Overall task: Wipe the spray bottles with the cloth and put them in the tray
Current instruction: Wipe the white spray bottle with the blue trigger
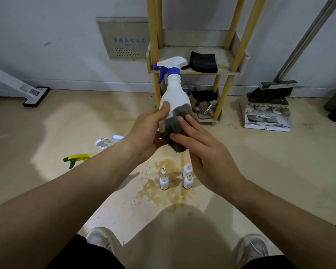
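Note:
A white spray bottle [174, 94] with a blue-and-white trigger head stands upright in mid-air, above the floor. My left hand [145, 133] grips its lower body, thumb across the front. A grey cloth [176, 125] covers the bottle's lower right side. My right hand [204, 150] presses the cloth against the bottle with straight fingers. On the floor to the left lie a yellow-and-green spray head [78, 159] and a white spray head [105, 142], their bottles hidden behind my left arm. The wooden rack's lower tray shelf [194, 72] stands behind the bottle.
Several small white bottles [187, 176] stand on a stained patch of floor below my hands. A black cloth [203, 62] lies on the rack shelf. A dustpan and broom [268, 107] lean against the wall at right. My shoes show at the bottom edge.

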Available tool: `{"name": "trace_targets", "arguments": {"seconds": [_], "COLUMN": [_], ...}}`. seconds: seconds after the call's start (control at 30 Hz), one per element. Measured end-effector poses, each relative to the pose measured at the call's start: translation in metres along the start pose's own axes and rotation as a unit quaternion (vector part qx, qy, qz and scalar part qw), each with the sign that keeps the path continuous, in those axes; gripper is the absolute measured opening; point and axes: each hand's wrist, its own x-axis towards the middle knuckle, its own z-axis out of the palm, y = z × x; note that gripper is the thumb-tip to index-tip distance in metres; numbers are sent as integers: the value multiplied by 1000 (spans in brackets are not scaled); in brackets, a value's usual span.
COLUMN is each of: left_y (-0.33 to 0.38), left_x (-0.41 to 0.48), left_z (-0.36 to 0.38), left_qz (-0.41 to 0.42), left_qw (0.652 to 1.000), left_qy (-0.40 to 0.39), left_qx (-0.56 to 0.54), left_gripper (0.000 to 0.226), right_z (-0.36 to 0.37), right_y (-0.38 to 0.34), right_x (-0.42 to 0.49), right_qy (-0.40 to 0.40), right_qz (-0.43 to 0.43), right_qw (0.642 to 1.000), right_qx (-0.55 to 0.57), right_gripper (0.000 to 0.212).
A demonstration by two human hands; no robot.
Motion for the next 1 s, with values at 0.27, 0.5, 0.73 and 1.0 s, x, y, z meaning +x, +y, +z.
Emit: {"name": "trace_targets", "arguments": {"seconds": [0.27, 0.5, 0.73, 1.0], "left_y": [-4, -9, -3, -18], "left_x": [-5, -1, 0, -5], "left_z": [6, 8, 3, 11], "left_qz": [15, 158, 252, 221], "left_qw": [996, 941, 894, 908], "left_qy": [56, 134, 155, 65], "left_qx": [73, 266, 338, 349], "left_gripper": [32, 76, 88, 111], "right_z": [-26, -32, -33, -30], "right_y": [13, 18, 15, 13], "right_x": [18, 26, 27, 33], "right_qy": [67, 104, 88, 112], "right_qz": [187, 215, 251, 266], "right_qw": [979, 971, 963, 937], "right_qx": [50, 18, 31, 196], "right_gripper": [49, 43, 45, 43]}}
